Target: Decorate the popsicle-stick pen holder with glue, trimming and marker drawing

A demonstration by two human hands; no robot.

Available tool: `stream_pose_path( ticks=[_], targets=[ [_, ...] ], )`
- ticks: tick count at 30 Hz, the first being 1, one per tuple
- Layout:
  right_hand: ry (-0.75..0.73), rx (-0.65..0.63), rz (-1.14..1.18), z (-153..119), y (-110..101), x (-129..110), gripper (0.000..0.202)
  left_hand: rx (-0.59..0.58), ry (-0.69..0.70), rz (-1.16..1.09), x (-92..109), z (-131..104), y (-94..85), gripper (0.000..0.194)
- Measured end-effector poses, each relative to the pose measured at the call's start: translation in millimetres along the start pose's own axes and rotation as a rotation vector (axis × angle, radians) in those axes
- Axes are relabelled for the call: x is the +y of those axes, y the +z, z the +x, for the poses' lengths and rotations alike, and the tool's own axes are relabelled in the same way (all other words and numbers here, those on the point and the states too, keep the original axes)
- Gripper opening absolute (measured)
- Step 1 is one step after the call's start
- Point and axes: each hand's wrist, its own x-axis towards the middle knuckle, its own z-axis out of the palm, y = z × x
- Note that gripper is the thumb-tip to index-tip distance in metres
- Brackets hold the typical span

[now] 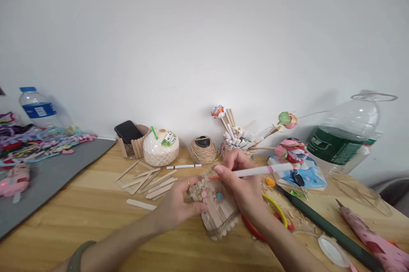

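My left hand [177, 204] grips the left edge of a small craft-stick piece [215, 212], its thumb lying on the front. The piece is made of wooden sticks, with a scalloped lower edge and small pink and blue flower shapes on its face. In my right hand [247, 189] is a white marker pen [260, 171] with a pink band, pinched near its orange-red tip. That tip lies over the upper part of the piece; whether it touches I cannot tell. Loose craft sticks [161, 186] lie to the left of the piece.
Along the wall stand a craft-stick holder with a phone [127, 131], a white coconut [161, 148], a twine ball [203, 150] and a bundle of pens [236, 137]. To the right are scissors [277, 210], a dark green stick [326, 223], a pink glue gun [370, 233] and a large bottle [341, 135].
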Motion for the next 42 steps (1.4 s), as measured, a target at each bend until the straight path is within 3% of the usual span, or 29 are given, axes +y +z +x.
stream_pose_path(
  ticks=[8,14,21,32,42],
  targets=[
    [0.000,-0.150,-0.141,-13.2,-0.8,16.7,0.031,-0.093,-0.106,-0.235,-9.9,-4.9,0.6,0.046],
    [-0.077,-0.204,-0.346,-15.5,-0.2,12.7,0.033,-0.122,-0.047,-0.230,-12.6,-5.3,-0.9,0.036],
    [-0.122,-0.267,-0.427,-13.7,-0.4,13.4,0.032,-0.112,-0.025,-0.185,-14.2,-5.5,-2.2,0.039],
    [-0.138,-0.323,-0.537,-13.4,-0.2,13.3,0.032,-0.106,-0.044,-0.119,-8.8,-4.4,-2.5,0.041],
    [-0.184,-0.264,-0.510,-13.1,-0.2,15.7,0.032,-0.114,-0.053,-0.117,-7.2,-4.4,-3.3,0.033]
  ],
)
